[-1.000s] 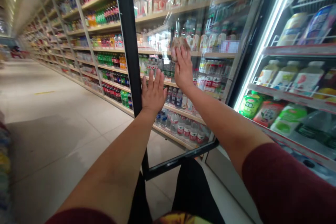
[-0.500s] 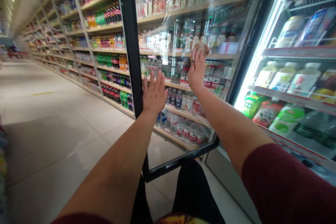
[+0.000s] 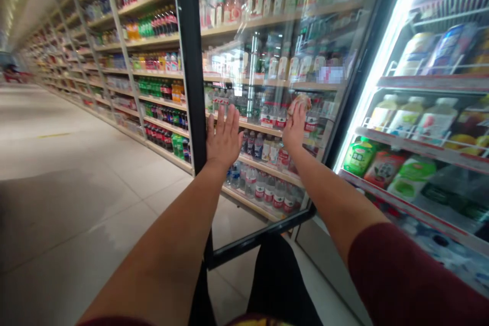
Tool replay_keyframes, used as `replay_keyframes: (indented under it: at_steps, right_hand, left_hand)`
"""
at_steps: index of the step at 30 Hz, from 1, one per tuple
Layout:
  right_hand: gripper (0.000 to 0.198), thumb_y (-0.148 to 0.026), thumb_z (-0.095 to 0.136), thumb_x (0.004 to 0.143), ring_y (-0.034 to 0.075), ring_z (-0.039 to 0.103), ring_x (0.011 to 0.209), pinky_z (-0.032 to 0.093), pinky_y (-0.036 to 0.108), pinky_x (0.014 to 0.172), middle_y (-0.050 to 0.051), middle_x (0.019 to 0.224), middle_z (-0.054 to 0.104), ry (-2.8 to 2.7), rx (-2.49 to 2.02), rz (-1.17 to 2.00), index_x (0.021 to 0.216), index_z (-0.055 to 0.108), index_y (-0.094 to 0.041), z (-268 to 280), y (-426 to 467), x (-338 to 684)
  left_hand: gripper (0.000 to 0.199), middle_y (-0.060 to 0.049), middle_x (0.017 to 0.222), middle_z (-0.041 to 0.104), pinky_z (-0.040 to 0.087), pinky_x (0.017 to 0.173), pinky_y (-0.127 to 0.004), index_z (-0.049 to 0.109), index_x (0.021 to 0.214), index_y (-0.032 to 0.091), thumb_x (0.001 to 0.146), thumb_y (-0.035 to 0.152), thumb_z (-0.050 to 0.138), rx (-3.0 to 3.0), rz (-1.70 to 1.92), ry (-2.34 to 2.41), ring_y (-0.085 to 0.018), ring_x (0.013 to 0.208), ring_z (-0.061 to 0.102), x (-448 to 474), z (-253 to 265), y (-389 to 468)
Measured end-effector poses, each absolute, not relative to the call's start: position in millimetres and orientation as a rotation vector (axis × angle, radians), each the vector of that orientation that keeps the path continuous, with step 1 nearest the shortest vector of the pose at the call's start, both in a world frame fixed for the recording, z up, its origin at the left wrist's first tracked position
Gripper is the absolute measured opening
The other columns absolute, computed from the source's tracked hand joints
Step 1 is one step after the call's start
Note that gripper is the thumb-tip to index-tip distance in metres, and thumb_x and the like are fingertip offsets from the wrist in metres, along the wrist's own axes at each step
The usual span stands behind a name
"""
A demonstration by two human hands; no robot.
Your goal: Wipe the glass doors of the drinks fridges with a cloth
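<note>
A glass fridge door [image 3: 244, 224] with a black frame stands swung open before me. My left hand [image 3: 223, 137] lies flat near the door's left edge, fingers spread, holding nothing. Further right, my right hand [image 3: 294, 127] presses a crumpled, pale and reddish cloth [image 3: 300, 104] against the glass, its fingers over the cloth. Part of the cloth is hidden behind the fingers. Bottles on shelves show through the pane.
To the right is the lit fridge interior [image 3: 420, 81] with drink bottles and pouches on wire shelves. Long store shelves [image 3: 160, 43] of bottled drinks run away to the left beside the tiled floor [image 3: 95, 188]. My knee [image 3: 275, 270] is just below the door.
My right hand has slid the cloth down and slightly right across the glass. My left hand stays at the same place on the door.
</note>
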State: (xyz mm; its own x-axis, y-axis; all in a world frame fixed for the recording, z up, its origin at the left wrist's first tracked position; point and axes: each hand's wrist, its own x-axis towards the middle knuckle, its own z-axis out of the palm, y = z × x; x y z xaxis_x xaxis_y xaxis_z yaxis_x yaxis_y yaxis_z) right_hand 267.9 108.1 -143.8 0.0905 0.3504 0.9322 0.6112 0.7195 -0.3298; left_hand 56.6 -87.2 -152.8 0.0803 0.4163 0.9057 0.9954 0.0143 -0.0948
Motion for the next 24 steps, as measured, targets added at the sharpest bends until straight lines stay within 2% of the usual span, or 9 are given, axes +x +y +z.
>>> replay_keyframes:
  at_steps: [5,10,15,20,24]
  right_hand:
    - [0.067,-0.029,0.028,0.105,0.027,0.028,0.168,0.028,0.062,0.136,0.019,0.174,0.038,-1.462,-0.942,-0.158,0.169,0.037,-0.015,-190.8,107.1,301.2]
    - [0.067,-0.029,0.025,0.105,0.03,0.027,0.168,0.025,0.066,0.136,0.025,0.173,0.038,-1.411,-0.99,-0.152,0.168,0.037,-0.009,-158.6,127.6,311.1]
    - [0.068,-0.031,0.028,0.104,0.026,0.021,0.171,0.025,0.063,0.137,0.02,0.176,0.035,-1.52,-0.889,-0.21,0.169,0.036,-0.012,-154.5,119.0,291.3]
    - [0.071,-0.027,0.032,0.101,0.026,0.016,0.172,0.021,0.064,0.138,0.021,0.178,0.03,-1.571,-0.788,-0.252,0.169,0.032,-0.008,-147.3,102.5,272.5]
    - [0.07,-0.025,0.03,0.102,0.025,0.015,0.173,0.018,0.066,0.138,0.016,0.18,0.029,-1.647,-0.68,-0.295,0.171,0.03,-0.015,-143.8,84.7,258.6]
  left_hand:
    - [0.069,-0.017,0.18,0.016,0.002,0.139,-0.061,0.021,0.175,0.01,0.113,0.031,0.04,-1.53,-0.876,-1.482,-0.034,0.17,0.003,59.8,-152.1,-91.0]
    - [0.068,-0.017,0.18,0.015,0.002,0.139,-0.06,0.023,0.175,0.009,0.113,0.032,0.041,-1.531,-0.886,-1.49,-0.033,0.17,0.002,58.8,-151.5,-89.3]
    - [0.067,-0.016,0.18,0.017,0.002,0.139,-0.06,0.025,0.175,0.009,0.113,0.032,0.039,-1.539,-0.908,-1.48,-0.033,0.17,0.003,59.4,-151.1,-89.3]
    - [0.07,-0.017,0.18,0.019,0.002,0.139,-0.062,0.021,0.176,0.011,0.112,0.032,0.039,-1.557,-0.926,-1.476,-0.034,0.17,0.005,60.3,-150.4,-91.3]
    - [0.069,-0.017,0.18,0.017,0.002,0.139,-0.062,0.022,0.175,0.01,0.112,0.032,0.039,-1.551,-0.919,-1.493,-0.034,0.17,0.003,60.5,-150.0,-90.6]
